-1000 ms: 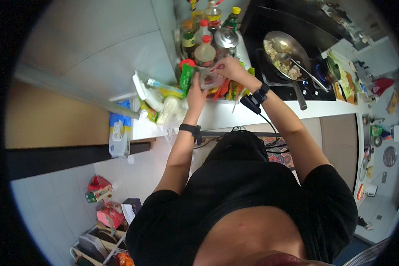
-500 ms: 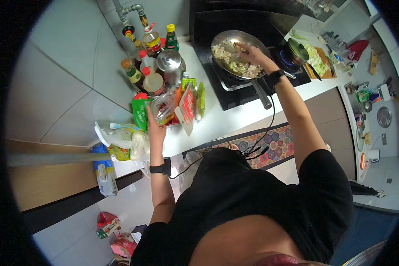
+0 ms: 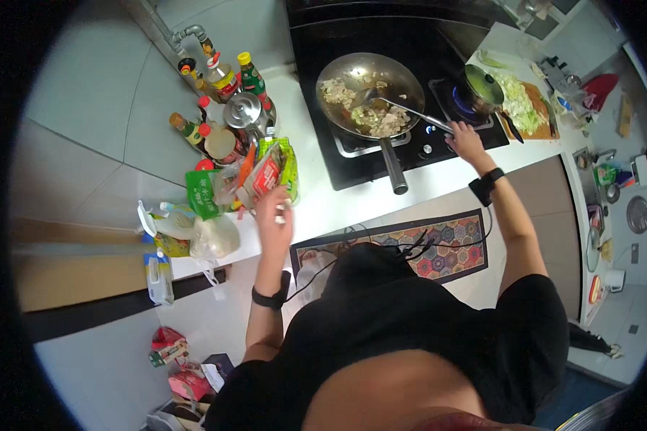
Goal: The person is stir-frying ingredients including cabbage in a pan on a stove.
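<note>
My right hand (image 3: pixel 467 141) is closed round the handle end of a long metal spatula (image 3: pixel 425 117). Its head rests among chopped meat and green pieces (image 3: pixel 381 118) in a steel wok (image 3: pixel 402 72) on the hob. The wok's dark handle (image 3: pixel 393 169) points toward me. My left hand (image 3: pixel 273 219) is over the counter's near edge with fingers curled, beside a red and white packet (image 3: pixel 267 174); small pale spots show at the fingers, and what they hold, if anything, cannot be made out. A green packet (image 3: pixel 203 194) lies left of it.
Sauce bottles (image 3: pixel 221 142) and a metal pot (image 3: pixel 243 111) crowd the left corner. To the wok's right, a lidded pot (image 3: pixel 482 87) sits over a blue flame. Chopped cabbage (image 3: pixel 517 104) covers a wooden board (image 3: pixel 543 115). A bagged white item (image 3: pixel 216 237) sits at the left counter edge.
My right hand has moved from over the wok to its right and now grips the spatula. My left hand has drawn back from the green packet toward the right. The view has shifted slightly.
</note>
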Motion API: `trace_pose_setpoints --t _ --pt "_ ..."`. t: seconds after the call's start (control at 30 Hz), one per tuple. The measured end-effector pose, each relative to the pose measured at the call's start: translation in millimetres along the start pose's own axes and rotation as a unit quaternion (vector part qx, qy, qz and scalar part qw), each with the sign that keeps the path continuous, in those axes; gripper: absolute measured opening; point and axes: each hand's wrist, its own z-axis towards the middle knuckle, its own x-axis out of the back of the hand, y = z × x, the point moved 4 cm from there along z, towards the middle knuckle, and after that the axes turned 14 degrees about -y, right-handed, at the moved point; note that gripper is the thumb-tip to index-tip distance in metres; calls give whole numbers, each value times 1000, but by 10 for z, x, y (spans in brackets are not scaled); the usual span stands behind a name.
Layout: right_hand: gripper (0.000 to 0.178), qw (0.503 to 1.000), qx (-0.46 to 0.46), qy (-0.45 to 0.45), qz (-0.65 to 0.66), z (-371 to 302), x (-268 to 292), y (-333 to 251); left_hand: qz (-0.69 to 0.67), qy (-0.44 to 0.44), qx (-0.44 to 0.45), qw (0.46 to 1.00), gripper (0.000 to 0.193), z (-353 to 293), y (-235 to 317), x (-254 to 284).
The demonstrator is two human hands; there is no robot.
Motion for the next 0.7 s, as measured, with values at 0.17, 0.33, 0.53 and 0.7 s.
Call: trace_pose_setpoints --t 0.17,0.33,0.53,0.7 --pt "33 993 35 50 105 144 -281 186 -144 -273 183 933 39 -19 158 -1316" --pt "27 989 65 59 123 89 -15 44 -409 -371 441 708 72 120 102 -2128" --pt "25 995 98 -13 -12 -334 1426 398 -452 -312 449 705 42 315 196 -2318" --pt "25 982 147 -115 -22 -248 1534 145 -446 -357 405 714 31 338 154 -2419"
